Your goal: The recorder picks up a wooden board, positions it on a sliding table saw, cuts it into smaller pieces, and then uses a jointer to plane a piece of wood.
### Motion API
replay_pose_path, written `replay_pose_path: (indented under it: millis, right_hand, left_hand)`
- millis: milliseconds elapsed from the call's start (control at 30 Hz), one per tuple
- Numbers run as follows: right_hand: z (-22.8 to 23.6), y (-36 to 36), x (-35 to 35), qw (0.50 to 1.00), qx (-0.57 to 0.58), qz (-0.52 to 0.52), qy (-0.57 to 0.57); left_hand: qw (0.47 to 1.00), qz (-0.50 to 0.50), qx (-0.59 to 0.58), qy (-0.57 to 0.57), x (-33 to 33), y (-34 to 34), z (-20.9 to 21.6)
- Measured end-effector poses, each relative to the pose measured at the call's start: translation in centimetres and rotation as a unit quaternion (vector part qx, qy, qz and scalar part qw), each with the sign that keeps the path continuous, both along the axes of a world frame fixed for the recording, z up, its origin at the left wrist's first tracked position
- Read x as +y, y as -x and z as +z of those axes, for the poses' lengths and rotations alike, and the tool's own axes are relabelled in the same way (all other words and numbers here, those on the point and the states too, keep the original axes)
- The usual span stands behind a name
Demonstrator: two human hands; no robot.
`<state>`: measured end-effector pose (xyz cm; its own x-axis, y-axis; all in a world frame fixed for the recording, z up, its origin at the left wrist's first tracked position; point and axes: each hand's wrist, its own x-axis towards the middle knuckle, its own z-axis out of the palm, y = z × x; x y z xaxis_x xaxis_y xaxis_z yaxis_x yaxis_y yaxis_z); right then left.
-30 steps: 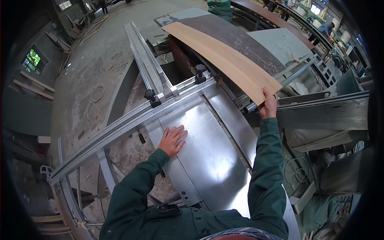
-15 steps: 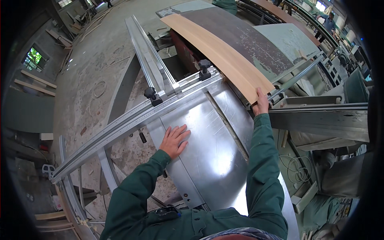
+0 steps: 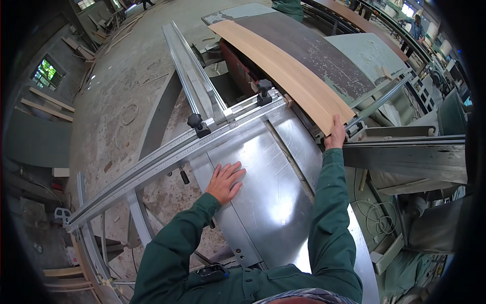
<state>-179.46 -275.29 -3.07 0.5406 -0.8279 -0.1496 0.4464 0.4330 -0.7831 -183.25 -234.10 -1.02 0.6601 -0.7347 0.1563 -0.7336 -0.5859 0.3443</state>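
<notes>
Two hands: left (image 3: 226,183) outspread, board (image 3: 284,70) in right (image 3: 335,137)

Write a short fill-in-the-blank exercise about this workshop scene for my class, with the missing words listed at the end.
1. The right hand grips a long board made of ____.
2. The left hand rests on a shiny tabletop made of ____.
3. Both sleeves are dark ____.
4. The knobs on the silver rail are coloured ____.

Missing words: wood; metal; green; black.
</notes>
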Motion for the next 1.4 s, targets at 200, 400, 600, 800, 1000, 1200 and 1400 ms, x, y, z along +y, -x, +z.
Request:
replay_pose_path:
  millis: [200,400,600,800,1000,1200,1400]
  right_hand:
    - [-0.3,-0.9,0.2,1.000,0.012,-0.021,0.009]
    - [-1.2,-2.7,-0.5,1.000,-0.007,-0.004,-0.005]
    - [-2.1,-2.9,-0.5,0.999,-0.028,0.016,-0.013]
    - [-2.9,-2.7,-0.9,1.000,-0.006,0.010,0.003]
    - [-2.8,-2.5,-0.3,0.999,-0.030,0.029,-0.025]
    - [-3.1,-2.6,-0.3,0.999,-0.030,0.032,-0.018]
    - [-3.4,-2.9,-0.4,0.999,-0.038,0.032,0.000]
  left_hand:
    - [1.000,0.000,0.005,-0.010,-0.3,0.2,0.1]
    - [1.000,-0.001,0.021,-0.015,-0.8,0.2,0.3]
    - [0.999,0.003,0.020,-0.038,-1.2,-0.4,0.4]
    - [0.999,-0.002,0.027,-0.042,-1.5,0.1,0.5]
    - [0.999,-0.002,0.020,-0.039,-1.4,0.2,0.4]
    - [0.999,0.000,0.022,-0.037,-1.3,0.1,0.6]
    - [0.999,0.000,0.020,-0.038,-1.1,-0.1,0.4]
